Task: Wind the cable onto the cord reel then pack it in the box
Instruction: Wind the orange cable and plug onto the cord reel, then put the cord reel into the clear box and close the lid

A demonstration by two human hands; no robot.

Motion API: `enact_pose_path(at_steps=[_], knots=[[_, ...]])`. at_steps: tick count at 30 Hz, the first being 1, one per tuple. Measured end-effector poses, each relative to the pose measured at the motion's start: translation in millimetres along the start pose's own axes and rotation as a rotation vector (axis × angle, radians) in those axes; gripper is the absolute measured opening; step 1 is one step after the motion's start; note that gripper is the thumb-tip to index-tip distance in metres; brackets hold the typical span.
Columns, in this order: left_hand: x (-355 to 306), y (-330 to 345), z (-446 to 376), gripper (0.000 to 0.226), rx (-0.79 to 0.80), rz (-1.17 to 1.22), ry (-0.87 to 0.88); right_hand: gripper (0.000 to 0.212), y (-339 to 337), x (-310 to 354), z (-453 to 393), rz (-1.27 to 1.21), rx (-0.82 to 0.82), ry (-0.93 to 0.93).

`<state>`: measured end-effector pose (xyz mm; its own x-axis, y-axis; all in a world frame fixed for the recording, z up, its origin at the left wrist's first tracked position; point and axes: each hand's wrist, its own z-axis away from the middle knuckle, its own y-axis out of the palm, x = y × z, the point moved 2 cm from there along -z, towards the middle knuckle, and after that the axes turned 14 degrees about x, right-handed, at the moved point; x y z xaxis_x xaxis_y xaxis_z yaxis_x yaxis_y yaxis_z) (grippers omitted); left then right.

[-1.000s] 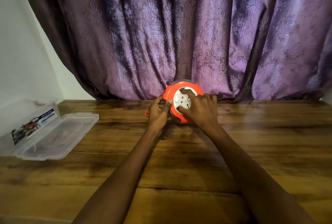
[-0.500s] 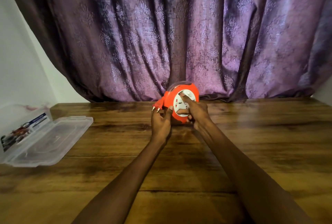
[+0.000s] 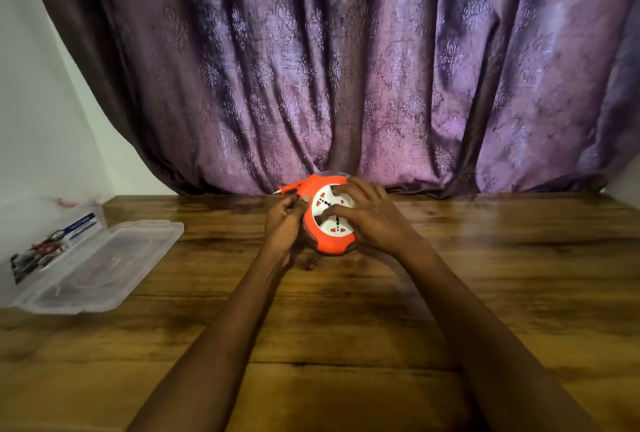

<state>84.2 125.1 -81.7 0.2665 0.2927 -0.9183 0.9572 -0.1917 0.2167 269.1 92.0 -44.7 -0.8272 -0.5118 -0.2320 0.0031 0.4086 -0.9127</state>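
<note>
At the far middle of the wooden table (image 3: 485, 275), just in front of the purple curtain (image 3: 381, 68), the cord reel (image 3: 329, 223) stands tilted on its edge, its face turned toward the camera. It is a round, bright orange drum with a white socket plate (image 3: 327, 215) set into the face; the plate carries dark pin holes and small red shutters. A clear rim shows along the top edge of the reel, against the curtain. From the reel's upper left side an orange plug (image 3: 291, 187) sticks out, with its metal pins pointing left and away from the reel. The wound cable itself is hidden inside the drum and behind the hands.

The right hand (image 3: 370, 220) lies over the right half of the reel, fingers spread and curled onto the white plate, gripping the reel from that side. The left hand (image 3: 284, 223) presses against the left rim of the reel, fingers bent closed along the orange edge, with the thumb near the top of the rim below the plug.

Well to the left of the reel, near the table's left edge, a clear plastic box (image 3: 114, 258) lies open, with a printed label (image 3: 52, 248) on the half farther from the reel.
</note>
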Motion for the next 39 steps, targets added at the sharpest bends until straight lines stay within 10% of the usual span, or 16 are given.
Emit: enact_pose_path(at_steps=[18, 26, 35, 39], knots=[[6.8, 0.1, -3.9, 0.016, 0.045, -0.080, 0.021, 0.052, -0.2, 9.2, -1.1, 0.070, -0.030, 0.147], [-3.0, -10.9, -3.4, 0.017, 0.023, 0.056, -0.042, 0.049, 8.4, -19.5, -1.6, -0.778, -0.295, 0.190], [-22.0, -15.2, 11.0, 0.018, 0.177, 0.040, -0.231, 0.009, 18.1, -9.6, -3.2, -1.315, -0.016, 0.251], [-25.5, -20.9, 22.1, 0.034, 0.224, 0.079, -0.247, 0.026, 13.8, -1.5, -1.5, -1.479, 0.123, 0.261]])
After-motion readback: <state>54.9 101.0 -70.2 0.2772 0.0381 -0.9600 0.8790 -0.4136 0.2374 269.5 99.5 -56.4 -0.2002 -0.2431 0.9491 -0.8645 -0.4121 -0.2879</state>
